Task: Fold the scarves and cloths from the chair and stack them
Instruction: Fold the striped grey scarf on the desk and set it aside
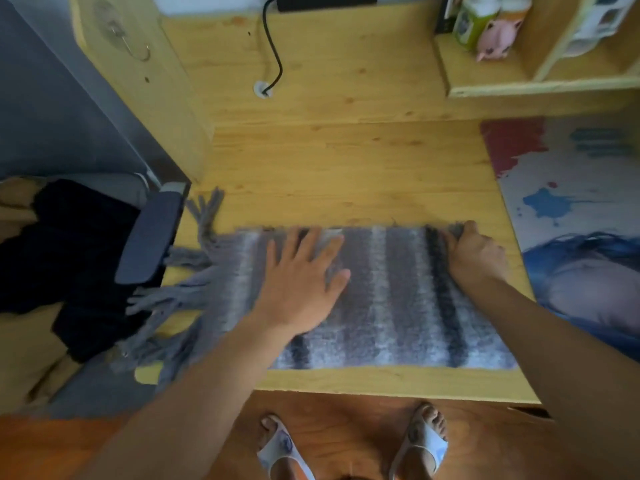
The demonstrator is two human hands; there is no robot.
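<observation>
From the head view, the grey striped woollen scarf with fringes (398, 299) lies along the near edge of the pale wooden worktop (346, 161). My left hand (301, 275) presses flat on it, fingers spread, so it cannot slide. My right hand (474, 251) pinches its far right corner, probably to fold. Dark cloths (76, 251) wait on the chair (152, 233) beyond the left edge.

**Desk Layout**

A scarf (398, 299) lay flat on the desk (346, 168) near its front edge, fringe overhanging the left end. The left hand (301, 282) rested on the scarf's middle; the right hand (474, 254) gripped its far right corner. A chair (152, 233) holding cloths (69, 258) stood left of the desk. A mat (571, 202) lay right of the scarf.
</observation>
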